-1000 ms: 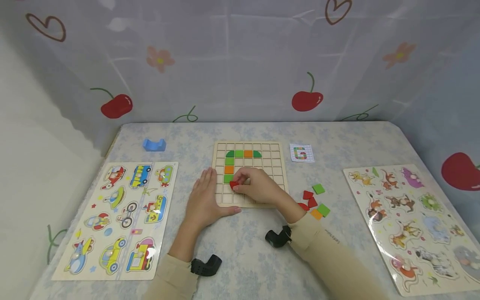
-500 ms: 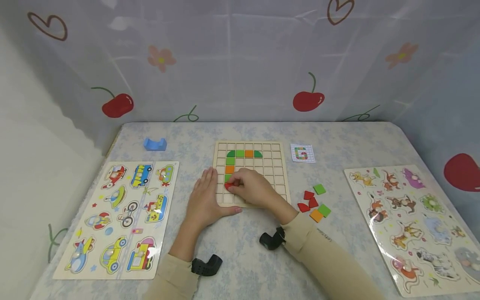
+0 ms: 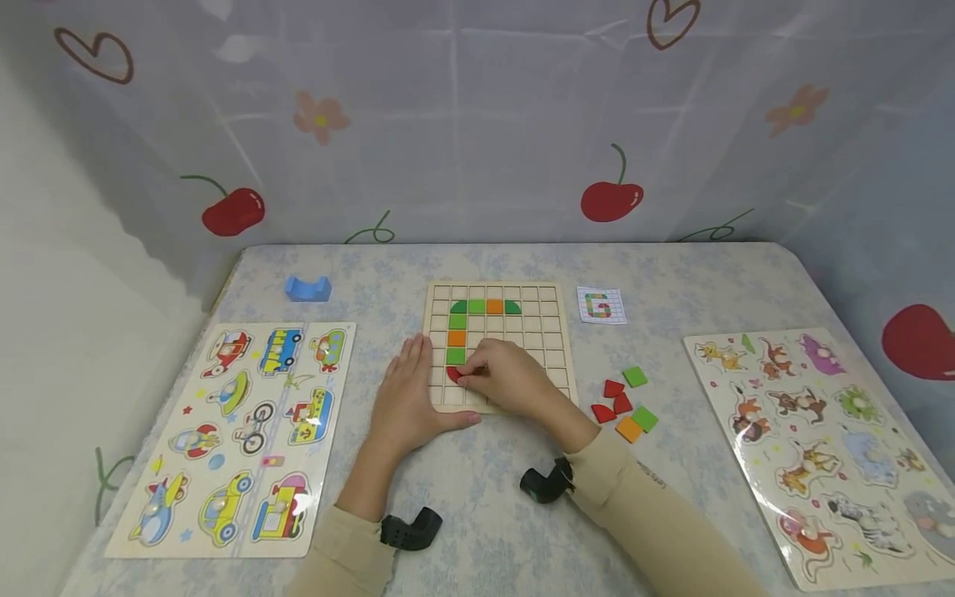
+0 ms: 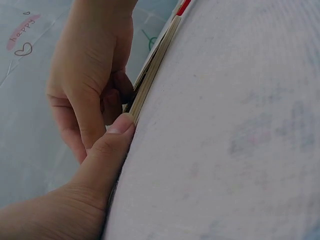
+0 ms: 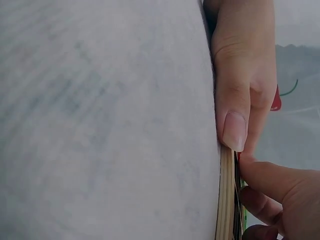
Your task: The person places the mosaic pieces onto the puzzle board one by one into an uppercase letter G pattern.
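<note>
A square wooden grid board (image 3: 531, 348) lies mid-table in the head view. On it, green and orange tiles form a row and a column, with a green tile (image 3: 456, 356) lowest among them. Just below that one, a red rounded tile (image 3: 453, 375) sits at its cell, partly covered by fingers. My right hand (image 3: 507, 377) pinches this red tile between thumb and curled fingers. My left hand (image 3: 406, 406) rests along the board's left side, fingers straight, thumb at the near edge. Both wrist views show the thumbs close to the board's edge; the tile is mostly hidden there.
Loose red, green and orange tiles (image 3: 631, 428) lie right of the board. A small pattern card (image 3: 601, 305) is behind them. A vehicle puzzle (image 3: 246, 398) lies left, an animal puzzle (image 3: 813, 414) right. A blue holder (image 3: 307, 288) stands at the back left.
My right hand has carried the red tile left and slightly down to the cell under the lowest green tile. The left hand has stayed in place.
</note>
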`<state>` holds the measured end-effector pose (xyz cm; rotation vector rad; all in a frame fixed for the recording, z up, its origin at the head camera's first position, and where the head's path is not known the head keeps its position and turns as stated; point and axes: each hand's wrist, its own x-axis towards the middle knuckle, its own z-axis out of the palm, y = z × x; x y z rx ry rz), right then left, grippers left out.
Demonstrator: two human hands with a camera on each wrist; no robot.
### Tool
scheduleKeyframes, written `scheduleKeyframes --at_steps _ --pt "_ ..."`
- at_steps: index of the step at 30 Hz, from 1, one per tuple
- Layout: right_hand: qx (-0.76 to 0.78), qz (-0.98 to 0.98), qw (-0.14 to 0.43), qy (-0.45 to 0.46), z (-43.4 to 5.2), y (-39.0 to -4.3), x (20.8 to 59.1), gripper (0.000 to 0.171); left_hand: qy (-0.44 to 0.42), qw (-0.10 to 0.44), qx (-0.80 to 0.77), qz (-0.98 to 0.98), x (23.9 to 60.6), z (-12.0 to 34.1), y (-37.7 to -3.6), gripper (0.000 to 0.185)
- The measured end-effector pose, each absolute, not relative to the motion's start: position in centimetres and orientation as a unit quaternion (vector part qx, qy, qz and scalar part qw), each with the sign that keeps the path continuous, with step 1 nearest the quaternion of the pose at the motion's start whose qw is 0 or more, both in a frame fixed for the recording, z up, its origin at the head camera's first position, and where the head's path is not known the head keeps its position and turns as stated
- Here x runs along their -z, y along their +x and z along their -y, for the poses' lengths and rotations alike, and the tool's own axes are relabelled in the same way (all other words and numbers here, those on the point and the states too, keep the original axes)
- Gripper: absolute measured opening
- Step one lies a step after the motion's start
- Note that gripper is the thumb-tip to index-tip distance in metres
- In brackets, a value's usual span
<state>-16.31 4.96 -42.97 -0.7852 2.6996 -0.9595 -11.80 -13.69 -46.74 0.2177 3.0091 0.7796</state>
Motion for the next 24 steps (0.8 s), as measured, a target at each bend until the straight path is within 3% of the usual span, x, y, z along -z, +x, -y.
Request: scheduleKeyframes --at_steps 10,24 --pt "0.341 -0.910 0.112 -0.206 -8.5 -14.9 42.1 0.018 0.065 0.018 -0.252 -0.965 46.6 13.6 -11.7 0.138" --pt "0.314 -0.941 0.081 -0.094 -20.3 -14.2 41.7 0.030 0.058 0.027 -0.257 -0.964 46.6 13.4 -11.7 0.136"
